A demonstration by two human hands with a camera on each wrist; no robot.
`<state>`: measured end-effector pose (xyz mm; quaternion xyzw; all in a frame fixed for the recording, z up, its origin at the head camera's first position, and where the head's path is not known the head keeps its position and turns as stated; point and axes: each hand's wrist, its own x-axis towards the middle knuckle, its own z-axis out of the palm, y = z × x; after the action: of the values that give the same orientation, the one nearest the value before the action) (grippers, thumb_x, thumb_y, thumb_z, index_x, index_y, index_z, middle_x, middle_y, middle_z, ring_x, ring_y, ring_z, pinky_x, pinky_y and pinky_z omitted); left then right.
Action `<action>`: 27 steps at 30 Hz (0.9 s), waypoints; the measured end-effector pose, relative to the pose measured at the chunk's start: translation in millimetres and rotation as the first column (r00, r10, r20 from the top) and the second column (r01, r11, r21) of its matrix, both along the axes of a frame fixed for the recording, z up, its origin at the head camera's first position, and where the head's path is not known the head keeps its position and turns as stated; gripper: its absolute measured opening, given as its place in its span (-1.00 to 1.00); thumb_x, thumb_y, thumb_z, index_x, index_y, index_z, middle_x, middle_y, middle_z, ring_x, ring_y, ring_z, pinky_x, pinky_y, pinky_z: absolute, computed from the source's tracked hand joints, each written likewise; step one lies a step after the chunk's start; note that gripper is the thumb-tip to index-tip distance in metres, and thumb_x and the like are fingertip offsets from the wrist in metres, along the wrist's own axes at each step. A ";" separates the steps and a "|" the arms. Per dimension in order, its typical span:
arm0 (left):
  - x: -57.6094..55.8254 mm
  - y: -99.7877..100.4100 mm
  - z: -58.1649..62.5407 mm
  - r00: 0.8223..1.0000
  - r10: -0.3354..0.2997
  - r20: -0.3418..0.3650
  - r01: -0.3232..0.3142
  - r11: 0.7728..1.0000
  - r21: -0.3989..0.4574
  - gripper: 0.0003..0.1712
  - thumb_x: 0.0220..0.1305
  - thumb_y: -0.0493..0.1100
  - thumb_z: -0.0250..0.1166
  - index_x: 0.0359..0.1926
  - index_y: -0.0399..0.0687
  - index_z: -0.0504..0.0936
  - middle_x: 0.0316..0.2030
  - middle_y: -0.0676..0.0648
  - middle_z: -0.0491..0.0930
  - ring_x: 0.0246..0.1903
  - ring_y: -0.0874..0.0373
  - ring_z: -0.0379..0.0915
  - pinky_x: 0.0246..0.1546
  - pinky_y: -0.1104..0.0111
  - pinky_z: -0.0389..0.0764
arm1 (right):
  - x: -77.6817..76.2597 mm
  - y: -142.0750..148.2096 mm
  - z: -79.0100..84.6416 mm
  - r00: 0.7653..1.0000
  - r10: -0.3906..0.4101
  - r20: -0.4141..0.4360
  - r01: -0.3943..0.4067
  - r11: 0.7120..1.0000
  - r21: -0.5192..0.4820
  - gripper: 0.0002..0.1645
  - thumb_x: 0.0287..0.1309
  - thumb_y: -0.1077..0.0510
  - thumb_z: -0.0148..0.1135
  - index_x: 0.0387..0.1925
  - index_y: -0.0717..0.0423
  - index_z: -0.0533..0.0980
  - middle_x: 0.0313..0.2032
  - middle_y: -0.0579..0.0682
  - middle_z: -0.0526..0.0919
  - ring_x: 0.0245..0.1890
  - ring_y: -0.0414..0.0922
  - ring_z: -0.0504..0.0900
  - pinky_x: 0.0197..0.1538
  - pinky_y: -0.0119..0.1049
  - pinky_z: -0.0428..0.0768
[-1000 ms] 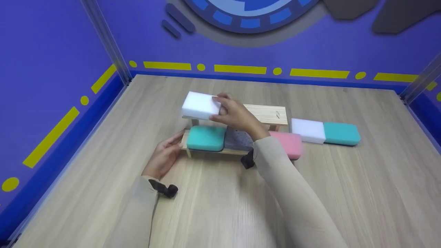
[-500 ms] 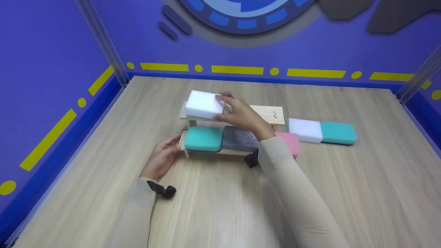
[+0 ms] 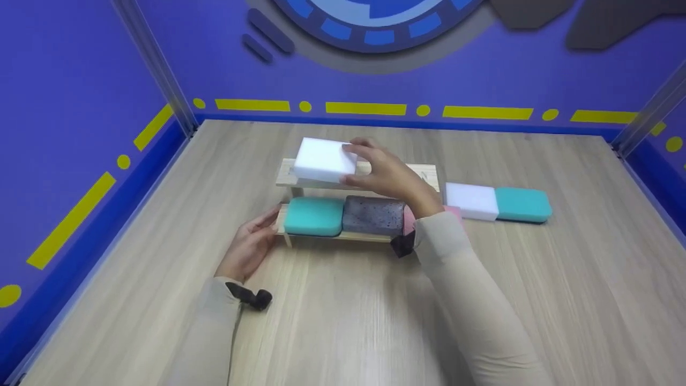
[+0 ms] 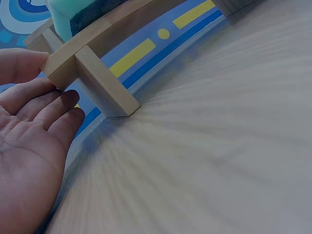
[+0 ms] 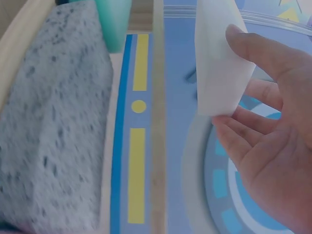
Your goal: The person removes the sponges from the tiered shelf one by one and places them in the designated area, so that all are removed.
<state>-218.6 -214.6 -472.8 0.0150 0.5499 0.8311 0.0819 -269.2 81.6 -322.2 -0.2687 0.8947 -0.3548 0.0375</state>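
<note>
Wooden table (image 3: pixel 348 311) bearing a two-tier rack (image 3: pixel 375 236); lower tier holds teal (image 3: pixel 313 216) and grey (image 3: pixel 373 215) sponges. White (image 3: pixel 471 200) and teal (image 3: pixel 522 205) sponges lie on the table beside it.

Bright, even light; blurred wrist views

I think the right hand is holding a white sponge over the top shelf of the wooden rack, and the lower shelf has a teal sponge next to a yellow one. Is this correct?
Not quite. The sponge beside the teal sponge on the lower shelf is dark grey and speckled, not yellow, as the head view shows. The rest holds: the right hand holds the white sponge over the top shelf of the wooden rack.
</note>
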 end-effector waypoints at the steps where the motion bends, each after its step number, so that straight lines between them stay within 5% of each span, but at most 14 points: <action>1: -0.3 -0.2 0.2 1.000 -0.002 0.003 0.002 1.000 -0.003 -0.35 0.31 -0.51 -0.04 0.41 -0.38 0.10 0.45 -0.25 0.09 0.41 0.06 0.07 0.24 0.52 0.39 | 0.5 1.8 1.3 1.000 -0.001 0.000 0.001 1.000 0.006 -0.17 0.13 -0.07 0.34 0.38 0.03 0.28 0.40 0.01 0.23 0.30 0.03 0.33 0.33 -0.03 0.40; 14: -1.7 -1.9 -0.8 1.000 -0.003 -0.020 0.003 1.000 -0.014 -0.34 0.28 -0.52 -0.01 0.40 -0.41 0.10 0.46 -0.24 0.08 0.46 0.03 -0.04 0.25 0.53 0.37 | 2.5 25.8 8.0 0.999 -0.009 0.033 0.007 0.999 0.038 -0.17 0.12 -0.09 0.34 0.39 -0.04 0.28 0.43 -0.01 0.20 0.32 0.05 0.30 0.34 0.07 0.38; 27: -1.3 -1.5 -1.2 1.000 -0.005 -0.014 0.004 0.999 -0.040 -0.34 0.29 -0.50 -0.01 0.41 -0.39 0.10 0.46 -0.21 0.07 0.47 0.04 -0.05 0.35 0.43 0.28 | 9.0 51.4 15.5 0.998 -0.023 -0.056 0.028 0.995 0.095 -0.16 0.08 -0.14 0.36 0.37 -0.06 0.31 0.40 -0.01 0.26 0.39 0.07 0.19 0.36 0.19 0.29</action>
<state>-219.9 -216.1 -474.0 0.0204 0.5667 0.8198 0.0802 -260.3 133.0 -306.6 -0.2649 0.9146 -0.3047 0.0213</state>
